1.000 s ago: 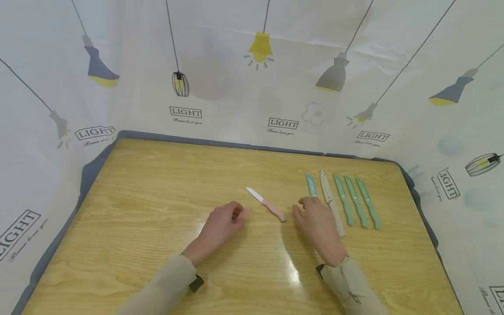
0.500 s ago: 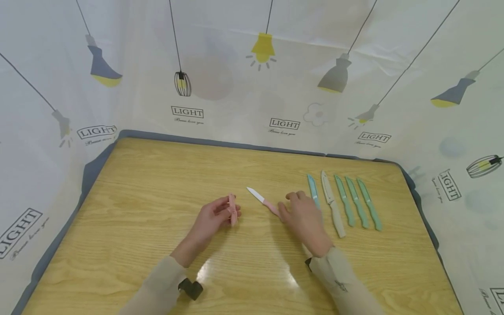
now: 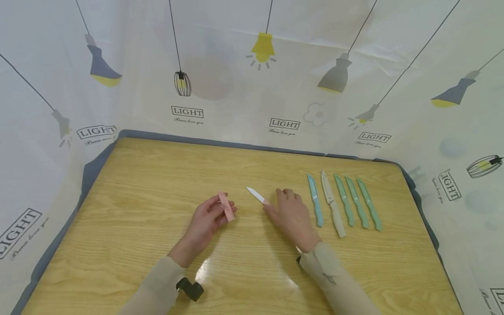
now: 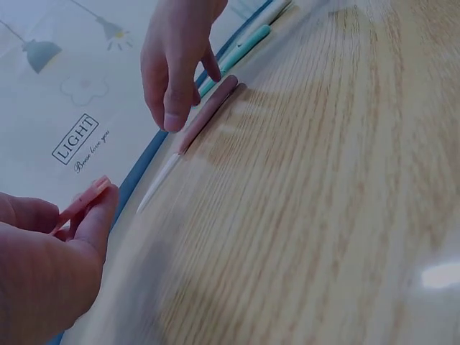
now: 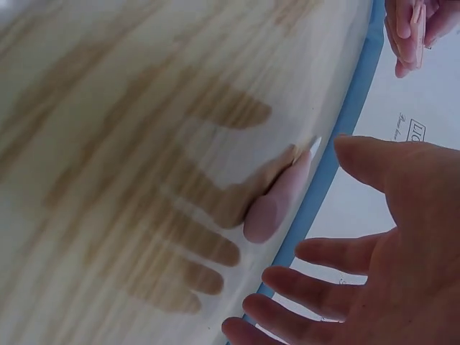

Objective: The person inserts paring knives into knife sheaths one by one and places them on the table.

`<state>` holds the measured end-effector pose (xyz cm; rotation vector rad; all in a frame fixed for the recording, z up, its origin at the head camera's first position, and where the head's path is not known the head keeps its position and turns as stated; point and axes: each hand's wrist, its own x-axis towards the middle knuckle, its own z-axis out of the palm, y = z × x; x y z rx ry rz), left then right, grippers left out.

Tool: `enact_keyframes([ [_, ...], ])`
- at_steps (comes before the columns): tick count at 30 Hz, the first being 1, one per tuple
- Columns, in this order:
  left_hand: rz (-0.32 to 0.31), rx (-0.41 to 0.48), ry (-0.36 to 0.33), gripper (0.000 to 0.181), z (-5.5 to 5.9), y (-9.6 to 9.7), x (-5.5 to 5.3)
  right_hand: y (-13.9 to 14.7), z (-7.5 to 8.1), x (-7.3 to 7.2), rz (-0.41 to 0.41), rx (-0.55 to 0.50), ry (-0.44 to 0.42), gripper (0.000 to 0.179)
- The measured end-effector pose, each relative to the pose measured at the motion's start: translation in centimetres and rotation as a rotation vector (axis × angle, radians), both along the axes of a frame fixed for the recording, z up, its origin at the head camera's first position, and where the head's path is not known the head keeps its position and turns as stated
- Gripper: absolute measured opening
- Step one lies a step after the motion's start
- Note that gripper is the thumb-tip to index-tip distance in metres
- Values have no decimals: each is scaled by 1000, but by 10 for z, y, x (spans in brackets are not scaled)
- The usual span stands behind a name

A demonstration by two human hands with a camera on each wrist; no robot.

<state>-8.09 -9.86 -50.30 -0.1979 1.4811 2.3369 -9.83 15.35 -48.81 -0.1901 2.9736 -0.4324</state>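
In the head view my left hand [image 3: 202,223] pinches a pink blade sheath [image 3: 226,207] between thumb and fingers, raised above the wooden table [image 3: 157,175]. A paring knife [image 3: 255,194] with a pink handle and white blade lies on the table, its tip pointing away to the left. Just over its handle hovers my right hand [image 3: 292,216], which hides most of that handle in the head view. The right wrist view shows the right fingers [image 5: 323,291] spread and apart from the knife handle [image 5: 277,198], with their shadow on the wood.
Right of my right hand lie a blue sheathed knife [image 3: 315,201], a larger beige sheathed knife [image 3: 332,203] and several green sheathed knives [image 3: 356,202], side by side. A printed white curtain [image 3: 232,96] stands behind the table's far edge.
My left hand has drawn back to the left and turned, bringing the pink sheath into view. My right hand has moved left from beside the blue knife to over the pink knife's handle.
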Motion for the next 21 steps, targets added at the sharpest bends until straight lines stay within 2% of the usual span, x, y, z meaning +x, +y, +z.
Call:
enact_keyframes([
  [5, 48, 7, -2, 44, 0, -1, 0, -6, -4, 1, 26, 25, 12, 71],
  [8, 68, 11, -10, 43, -1, -1, 0, -8, -6, 2, 42, 28, 57, 58],
  [13, 97, 20, -21, 43, -3, -2, -1, -10, -8, 4, 58, -24, 126, 35],
  [21, 127, 27, -30, 43, -2, -2, -1, -12, -8, 5, 115, -34, 190, 21],
])
